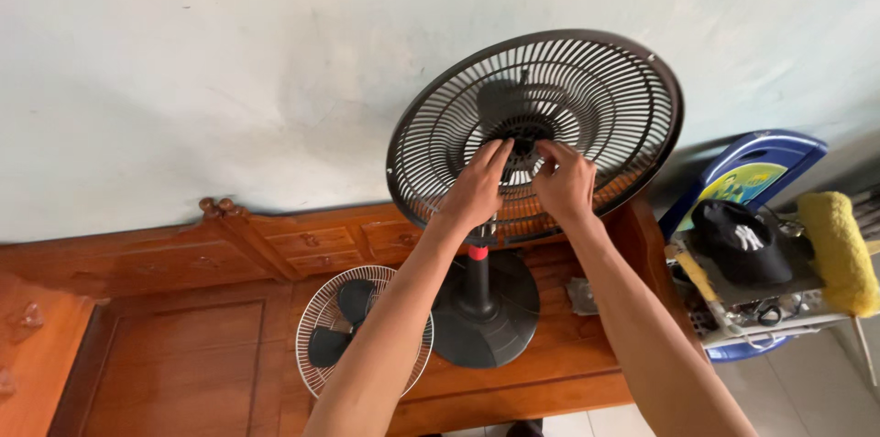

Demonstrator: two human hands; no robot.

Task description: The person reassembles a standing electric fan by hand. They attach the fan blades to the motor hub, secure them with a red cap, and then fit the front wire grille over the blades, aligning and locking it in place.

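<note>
A dark stand fan's rear grille (605, 88) faces me, mounted on a pole with a red collar (478, 253) over a round black base (490, 322). My left hand (477, 189) and my right hand (564, 182) both reach to the grille's centre hub (522, 136), fingers pinched around it. No blades are on the fan. A white front grille (321, 322) lies flat on the wooden surface beside the base, with black fan blades (344, 322) resting on it.
The fan stands on a carved wooden piece of furniture (183, 345) against a pale wall. At right, a wire rack (779, 322) holds a black cap (742, 240), a yellow cloth roll (839, 249) and a blue board (756, 171).
</note>
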